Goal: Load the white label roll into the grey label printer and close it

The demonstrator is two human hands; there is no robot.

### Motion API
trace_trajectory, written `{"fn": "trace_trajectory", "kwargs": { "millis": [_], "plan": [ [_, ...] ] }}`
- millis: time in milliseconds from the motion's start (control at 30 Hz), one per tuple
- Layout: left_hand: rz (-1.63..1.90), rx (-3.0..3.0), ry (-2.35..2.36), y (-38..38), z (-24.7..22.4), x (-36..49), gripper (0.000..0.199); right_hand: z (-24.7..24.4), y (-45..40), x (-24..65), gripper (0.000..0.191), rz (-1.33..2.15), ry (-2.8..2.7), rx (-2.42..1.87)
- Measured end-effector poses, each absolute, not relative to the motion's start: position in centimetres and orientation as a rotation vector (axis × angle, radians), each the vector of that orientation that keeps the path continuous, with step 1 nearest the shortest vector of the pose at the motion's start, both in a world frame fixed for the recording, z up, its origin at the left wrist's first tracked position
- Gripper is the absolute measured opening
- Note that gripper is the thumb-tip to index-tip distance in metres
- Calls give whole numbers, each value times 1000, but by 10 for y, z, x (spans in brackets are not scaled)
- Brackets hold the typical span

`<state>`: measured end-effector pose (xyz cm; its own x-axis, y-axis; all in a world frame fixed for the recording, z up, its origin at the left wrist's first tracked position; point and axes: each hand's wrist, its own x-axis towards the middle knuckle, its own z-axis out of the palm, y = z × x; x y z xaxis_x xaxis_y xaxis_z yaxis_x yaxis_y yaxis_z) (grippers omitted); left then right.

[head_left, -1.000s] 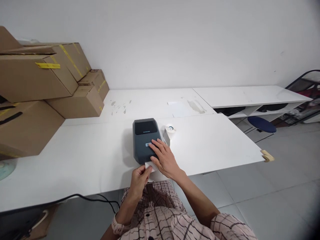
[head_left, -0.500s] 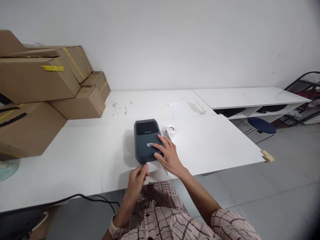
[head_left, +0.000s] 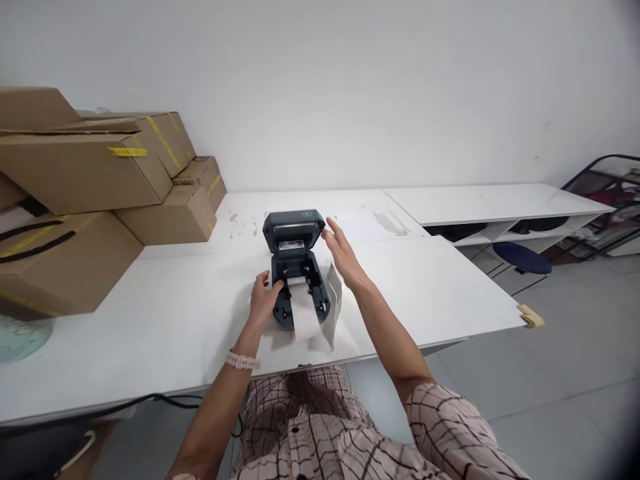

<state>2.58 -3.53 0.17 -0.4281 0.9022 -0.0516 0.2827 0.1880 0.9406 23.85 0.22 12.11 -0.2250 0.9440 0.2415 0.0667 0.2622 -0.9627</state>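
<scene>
A dark label printer (head_left: 277,313) stands on the white table with its lid (head_left: 295,219) raised. A white paper strip (head_left: 304,313) runs from its inner compartment over the front edge. My left hand (head_left: 263,300) is at the printer's left side, thumb at the rim and fingers apart. At the right edge of the lid is my right hand (head_left: 345,253), its fingers stretched out and touching or very near it. A second curled white strip (head_left: 333,310) stands along the printer's right side.
Cardboard boxes (head_left: 75,170) with yellow tape are piled on the table's left. A greenish, see-through object (head_left: 23,339) sits at the left edge. Black cables (head_left: 150,398) run under the table's front edge. A blue stool (head_left: 523,257) stands at the right by open shelving.
The printer's lid has swung up, showing the inside. My right hand has moved from the closed lid's top to its raised edge. My left hand left the front paper for the printer's left side.
</scene>
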Motion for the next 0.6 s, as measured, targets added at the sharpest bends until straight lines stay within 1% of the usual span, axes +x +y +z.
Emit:
{"fn": "trace_trajectory", "kwargs": {
  "millis": [67, 167, 233, 300, 333, 433, 533, 600],
  "plan": [
    [1166, 1121, 1856, -22, 1, 28, 60, 125, 27, 230, 77, 1049, -1570, -986],
    [1098, 1181, 1889, -14, 1, 31, 61, 126, 52, 222, 71, 855, -1660, -1051],
    [1080, 1235, 1904, -15, 4, 31, 61, 122, 56, 217, 58, 608, -1785, -1118],
    [1049, 1304, 1922, -18, 8, 31, 59, 113, 53, 212, 43, 401, -2100, -1187],
    [1014, 1339, 1948, -19, 10, 31, 58, 107, 50, 208, 38, 352, -2306, -1211],
    [882, 1429, 2041, -22, 18, 32, 55, 84, 44, 190, 31, 381, -2808, -1220],
    [838, 1481, 2084, -24, 24, 33, 58, 66, 46, 170, 31, 470, -2989, -1179],
    [827, 1493, 2106, -26, 25, 34, 58, 64, 53, 160, 33, 580, -3098, -1094]
  ]
}}
